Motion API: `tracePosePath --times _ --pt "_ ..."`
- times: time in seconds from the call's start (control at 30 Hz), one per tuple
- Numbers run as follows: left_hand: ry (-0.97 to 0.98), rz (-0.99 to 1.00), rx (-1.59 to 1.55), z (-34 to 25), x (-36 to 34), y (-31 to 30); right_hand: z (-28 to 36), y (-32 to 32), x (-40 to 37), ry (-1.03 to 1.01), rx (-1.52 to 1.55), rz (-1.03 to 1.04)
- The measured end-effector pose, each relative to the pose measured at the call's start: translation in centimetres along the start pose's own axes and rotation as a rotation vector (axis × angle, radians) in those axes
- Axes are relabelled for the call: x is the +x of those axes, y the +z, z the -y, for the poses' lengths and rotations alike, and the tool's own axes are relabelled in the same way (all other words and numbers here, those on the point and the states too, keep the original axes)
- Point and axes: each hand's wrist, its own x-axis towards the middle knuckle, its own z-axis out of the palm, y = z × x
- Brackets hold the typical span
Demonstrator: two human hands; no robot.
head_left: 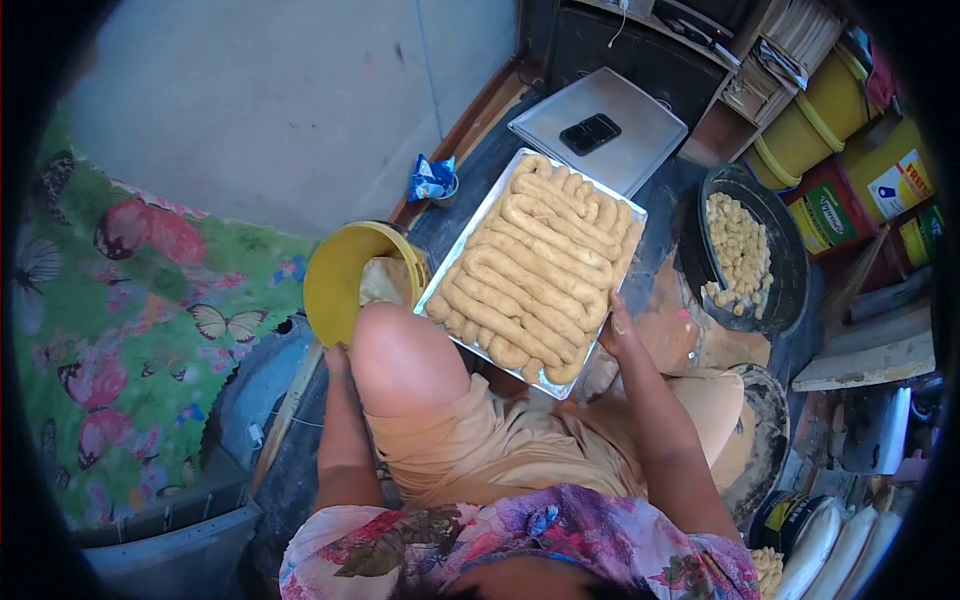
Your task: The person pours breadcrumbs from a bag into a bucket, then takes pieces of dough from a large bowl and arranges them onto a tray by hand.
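Observation:
A metal baking tray [460, 222] is covered with long, coiled ropes of dough [545, 270] laid side by side. It is tilted above my lap, its near end over my knees. My right hand [620, 328] grips the tray's right edge near the lower corner, with the fingers partly under it. Down beside my left knee, my left hand [338, 356] is at the base of a yellow bucket [328, 285], its fingers hidden from view. A pale lump in a bag [386, 281] lies inside the bucket.
A black basin [795, 260] holding dough pieces [737, 245] stands to the right. Ahead, a phone [590, 133] rests on stacked metal trays [640, 150]. A blue packet [431, 178] sits by the wall. Yellow buckets [825, 100] and shelves [715, 140] line the upper right.

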Motion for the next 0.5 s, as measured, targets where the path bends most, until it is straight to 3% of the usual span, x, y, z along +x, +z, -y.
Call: tracePosePath --times 0.03,0.23,0.33,0.5 --pt "-0.004 0.004 0.038 -0.1 0.0 0.1 -0.1 0.1 0.1 -0.046 0.029 0.070" --pt "0.054 0.045 0.418 -0.9 0.1 -0.7 -0.1 0.5 0.1 0.006 0.192 0.050" --pt "0.144 0.074 0.788 -1.7 0.3 -1.7 -0.7 0.1 0.9 -0.046 0.287 0.128" --pt "0.396 0.112 1.402 -3.6 2.1 -2.5 -1.4 -1.7 3.0 -0.099 0.277 0.068"
